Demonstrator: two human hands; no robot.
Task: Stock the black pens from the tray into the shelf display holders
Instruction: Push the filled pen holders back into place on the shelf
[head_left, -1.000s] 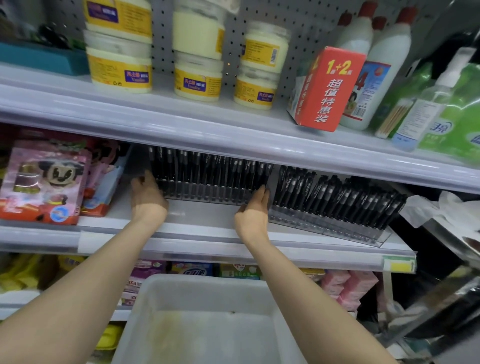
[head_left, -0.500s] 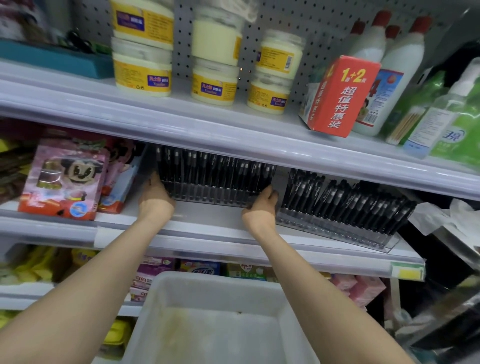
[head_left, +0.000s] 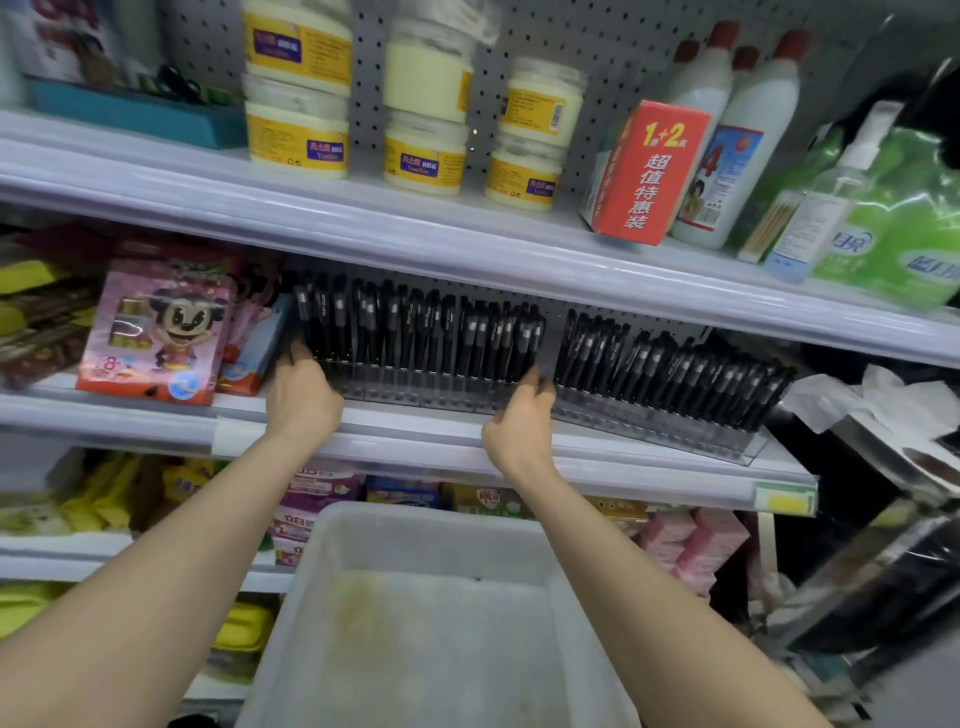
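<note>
Head view: nearest, the white tray (head_left: 431, 512) shows no pens in its visible part, so stocking looks nearly done. Beyond it, the left hand (head_left: 304, 397) and right hand (head_left: 519, 415) each close their grip on one end of the left holder (head_left: 415, 392) on the shelf (head_left: 415, 441). This is probably the squaring-up step; next calls for an even, level push. Glossy black pens (head_left: 415, 332) stand packed in it and in the right holder (head_left: 675, 431).

Shelf (head_left: 426, 436) bears two pen holders (head_left: 415, 392), toy pack (head_left: 156, 332).
</note>
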